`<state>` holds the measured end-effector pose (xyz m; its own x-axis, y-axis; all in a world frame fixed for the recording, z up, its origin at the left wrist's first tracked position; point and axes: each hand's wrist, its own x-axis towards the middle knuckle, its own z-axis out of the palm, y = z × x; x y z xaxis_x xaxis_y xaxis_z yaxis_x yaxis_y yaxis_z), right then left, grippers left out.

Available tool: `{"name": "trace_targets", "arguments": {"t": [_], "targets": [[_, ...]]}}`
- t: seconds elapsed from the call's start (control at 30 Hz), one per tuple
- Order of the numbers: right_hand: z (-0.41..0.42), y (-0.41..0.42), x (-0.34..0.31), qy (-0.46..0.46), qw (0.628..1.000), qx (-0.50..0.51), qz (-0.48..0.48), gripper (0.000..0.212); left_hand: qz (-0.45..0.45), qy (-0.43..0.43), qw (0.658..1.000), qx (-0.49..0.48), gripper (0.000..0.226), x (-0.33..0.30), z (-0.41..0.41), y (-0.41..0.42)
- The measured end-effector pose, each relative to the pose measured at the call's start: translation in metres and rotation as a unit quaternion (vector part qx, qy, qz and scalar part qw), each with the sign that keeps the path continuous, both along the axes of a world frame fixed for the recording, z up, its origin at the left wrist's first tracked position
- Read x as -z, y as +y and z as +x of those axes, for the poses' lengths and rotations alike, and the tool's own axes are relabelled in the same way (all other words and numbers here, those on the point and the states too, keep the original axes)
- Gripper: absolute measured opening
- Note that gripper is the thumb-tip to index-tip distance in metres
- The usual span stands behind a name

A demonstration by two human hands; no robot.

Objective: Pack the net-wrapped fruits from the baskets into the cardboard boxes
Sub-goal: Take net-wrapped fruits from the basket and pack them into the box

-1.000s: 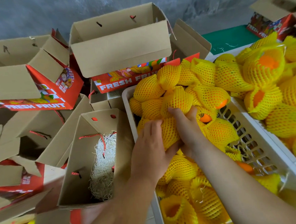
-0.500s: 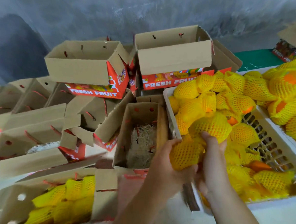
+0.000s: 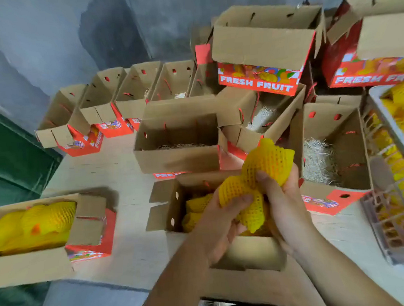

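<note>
Carrying two net-wrapped fruits, the left hand (image 3: 221, 219) gripping one (image 3: 241, 198) and the right hand (image 3: 283, 202) another (image 3: 268, 165), the person is hovering over the half-filled box (image 3: 167, 212) at six o'clock, needing to lower both into its open side.

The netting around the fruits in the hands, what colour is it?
Yellow foam netting, clearest in the head view.
</note>
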<state>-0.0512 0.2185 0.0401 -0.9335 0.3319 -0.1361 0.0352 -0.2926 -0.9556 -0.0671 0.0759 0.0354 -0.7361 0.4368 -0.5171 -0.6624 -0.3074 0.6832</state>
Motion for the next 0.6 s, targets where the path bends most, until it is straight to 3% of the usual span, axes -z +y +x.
{"name": "trace_targets", "arguments": {"t": [0.1, 0.17, 0.23, 0.3, 0.47, 0.53, 0.6], "targets": [[-0.014, -0.045, 0.008, -0.017, 0.999, 0.026, 0.023, 0.044, 0.081, -0.129, 0.988, 0.032, 0.055, 0.009, -0.016, -0.044], [-0.023, -0.063, 0.011, -0.033, 0.999, 0.021, 0.028, 0.045, 0.021, -0.074, 0.996, 0.039, 0.059, 0.018, -0.024, -0.063], [-0.027, -0.075, 0.011, -0.049, 0.996, 0.051, 0.050, 0.060, -0.040, -0.008, 0.998, 0.042, 0.063, 0.024, -0.031, -0.076], [-0.026, -0.079, 0.013, -0.066, 0.990, 0.093, 0.088, 0.069, -0.051, -0.017, 0.998, 0.033, 0.066, 0.025, -0.041, -0.086], [-0.016, -0.073, 0.025, -0.084, 0.978, 0.073, 0.178, 0.057, -0.026, -0.077, 0.996, 0.036, 0.069, 0.021, -0.056, -0.095], [-0.011, -0.070, 0.026, -0.091, 0.964, 0.045, 0.246, 0.056, -0.096, -0.004, 0.995, 0.037, 0.059, 0.021, -0.056, -0.093], [-0.008, -0.065, 0.029, -0.107, 0.939, 0.034, 0.324, 0.058, -0.224, 0.136, 0.965, 0.020, 0.050, 0.027, -0.059, -0.094]]}}
